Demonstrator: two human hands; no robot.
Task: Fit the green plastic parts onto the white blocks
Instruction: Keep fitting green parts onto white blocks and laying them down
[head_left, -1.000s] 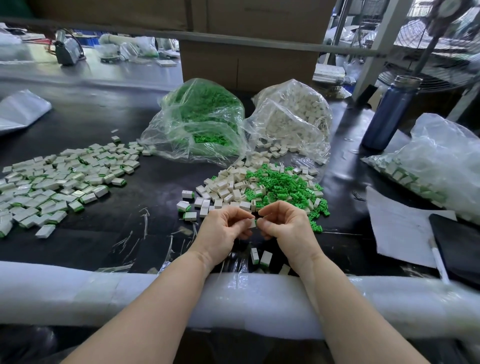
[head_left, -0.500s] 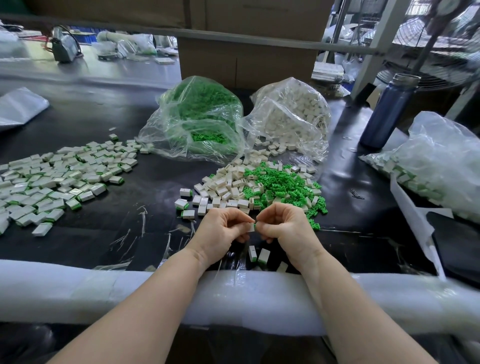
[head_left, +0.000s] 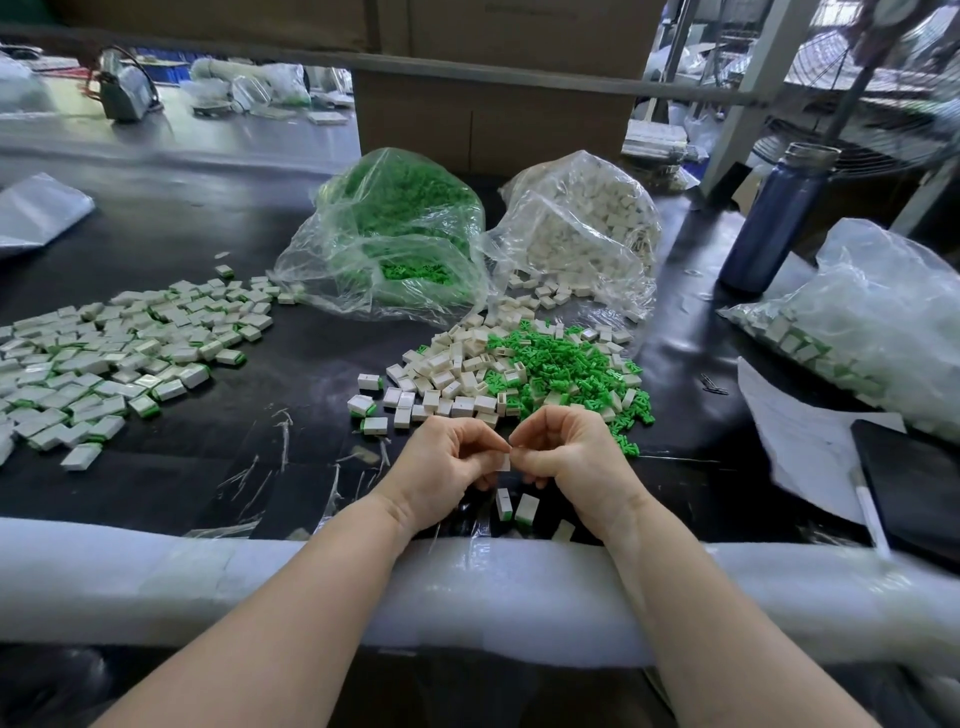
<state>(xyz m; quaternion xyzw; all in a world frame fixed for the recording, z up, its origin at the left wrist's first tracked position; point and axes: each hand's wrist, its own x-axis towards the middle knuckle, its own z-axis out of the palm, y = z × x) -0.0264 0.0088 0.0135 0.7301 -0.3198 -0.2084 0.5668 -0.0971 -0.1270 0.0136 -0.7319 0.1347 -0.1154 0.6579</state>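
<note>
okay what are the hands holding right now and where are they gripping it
Both the left hand and the right hand pinch one small white block between their fingertips, by its ends. Any green part there is hidden.

Scene evenly and brightly lit; daylight enters from the upper right of the frame, where the background is washed out. Soft sheen on the dark table (head_left: 291, 364) at upper left, and glare patches on the clear plastic bags (head_left: 395, 249) at centre. Shadows faint and diffuse. Centre of frame sharp. Wide-angle distortion bends the white padded edge (head_left: 156, 582) along the bottom. Right and lower corners are smeared and soft.
</note>
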